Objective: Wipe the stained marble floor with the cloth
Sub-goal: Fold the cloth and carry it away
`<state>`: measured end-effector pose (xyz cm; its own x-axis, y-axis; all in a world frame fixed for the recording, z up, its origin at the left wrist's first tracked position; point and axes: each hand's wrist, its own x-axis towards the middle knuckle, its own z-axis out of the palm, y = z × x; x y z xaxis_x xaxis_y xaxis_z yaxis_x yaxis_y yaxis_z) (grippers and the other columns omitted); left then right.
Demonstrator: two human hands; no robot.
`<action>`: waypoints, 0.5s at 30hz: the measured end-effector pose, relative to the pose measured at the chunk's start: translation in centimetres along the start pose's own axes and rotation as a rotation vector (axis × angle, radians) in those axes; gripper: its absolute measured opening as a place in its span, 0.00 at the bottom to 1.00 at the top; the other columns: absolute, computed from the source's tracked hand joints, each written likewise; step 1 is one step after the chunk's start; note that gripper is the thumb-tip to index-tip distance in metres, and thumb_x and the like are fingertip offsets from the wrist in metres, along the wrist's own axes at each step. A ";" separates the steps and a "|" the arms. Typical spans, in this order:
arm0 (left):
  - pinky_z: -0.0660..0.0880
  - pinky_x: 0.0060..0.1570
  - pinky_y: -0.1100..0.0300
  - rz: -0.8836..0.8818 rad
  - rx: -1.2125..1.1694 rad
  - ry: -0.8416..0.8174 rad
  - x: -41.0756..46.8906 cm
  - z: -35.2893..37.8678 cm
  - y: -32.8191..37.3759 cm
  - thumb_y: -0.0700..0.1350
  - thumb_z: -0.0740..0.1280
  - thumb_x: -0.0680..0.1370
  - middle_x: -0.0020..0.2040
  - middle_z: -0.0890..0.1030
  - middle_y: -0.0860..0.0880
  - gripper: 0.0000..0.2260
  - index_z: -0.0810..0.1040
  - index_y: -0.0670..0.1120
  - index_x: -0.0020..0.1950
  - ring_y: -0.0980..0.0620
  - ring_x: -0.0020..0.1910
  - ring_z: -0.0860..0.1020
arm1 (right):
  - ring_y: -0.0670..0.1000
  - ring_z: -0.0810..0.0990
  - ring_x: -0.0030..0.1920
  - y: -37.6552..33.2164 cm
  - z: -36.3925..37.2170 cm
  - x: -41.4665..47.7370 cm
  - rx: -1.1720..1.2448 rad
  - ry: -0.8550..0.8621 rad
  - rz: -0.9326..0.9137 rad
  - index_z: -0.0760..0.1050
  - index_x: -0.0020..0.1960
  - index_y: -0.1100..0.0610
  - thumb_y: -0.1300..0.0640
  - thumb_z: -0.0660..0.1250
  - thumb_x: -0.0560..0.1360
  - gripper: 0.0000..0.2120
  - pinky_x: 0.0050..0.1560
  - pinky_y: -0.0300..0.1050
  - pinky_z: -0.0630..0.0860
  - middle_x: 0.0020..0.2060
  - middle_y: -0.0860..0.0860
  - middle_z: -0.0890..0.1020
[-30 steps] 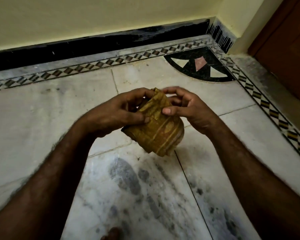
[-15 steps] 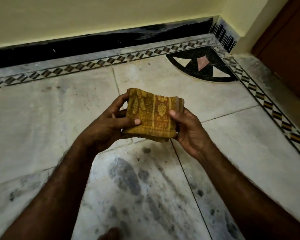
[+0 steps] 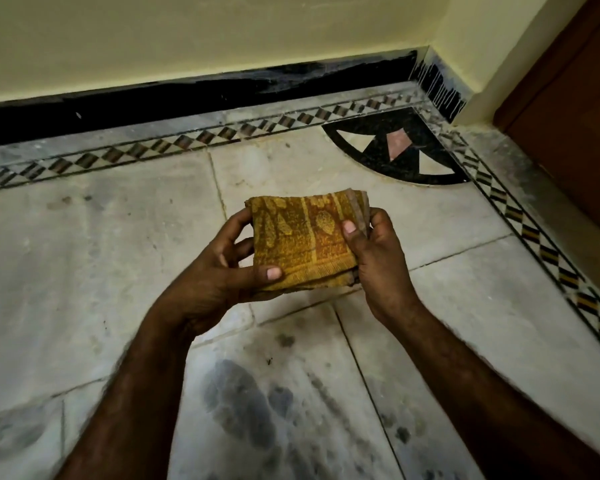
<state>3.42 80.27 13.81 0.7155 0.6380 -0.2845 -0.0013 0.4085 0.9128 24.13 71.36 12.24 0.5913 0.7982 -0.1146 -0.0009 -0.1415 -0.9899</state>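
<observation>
A folded yellow-and-orange patterned cloth (image 3: 303, 242) is held flat in the air above the floor, at the centre of the view. My left hand (image 3: 219, 271) grips its left edge with the thumb on top. My right hand (image 3: 374, 258) holds its right edge, thumb pressed on the pattern. Below the hands, the white marble floor (image 3: 94, 271) carries dark grey smudged stains (image 3: 243, 410) spreading toward the bottom of the view.
A black skirting (image 3: 187, 98) runs along the yellow wall at the back. A checkered inlay border (image 3: 534, 226) lines the floor's edges, with a black quarter-circle inlay (image 3: 395, 150) in the corner. A brown wooden door (image 3: 575, 116) stands at the right.
The cloth went from a bunched roll to a flat folded pad. Both hands shifted to its side edges and hold it a little farther out.
</observation>
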 end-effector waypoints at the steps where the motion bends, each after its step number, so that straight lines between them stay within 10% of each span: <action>1: 0.82 0.54 0.43 0.009 -0.003 -0.003 0.5 -0.2 0.3 0.34 0.74 0.70 0.67 0.81 0.47 0.38 0.69 0.61 0.74 0.42 0.62 0.83 | 0.53 0.84 0.56 -0.2 0.2 0.6 -0.015 0.010 -0.002 0.74 0.56 0.45 0.50 0.65 0.82 0.04 0.58 0.63 0.82 0.55 0.51 0.85; 15: 0.83 0.51 0.47 -0.042 0.020 0.062 -2.3 0.0 25.7 0.33 0.74 0.69 0.65 0.82 0.48 0.37 0.70 0.56 0.74 0.43 0.60 0.83 | 0.59 0.83 0.55 -24.9 5.9 3.4 0.034 0.052 0.017 0.75 0.56 0.45 0.47 0.63 0.79 0.07 0.57 0.67 0.81 0.54 0.54 0.83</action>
<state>1.73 89.33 37.96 0.6699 0.6602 -0.3397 0.0419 0.4232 0.9051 21.36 81.03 35.99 0.6319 0.7644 -0.1278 -0.0383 -0.1339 -0.9903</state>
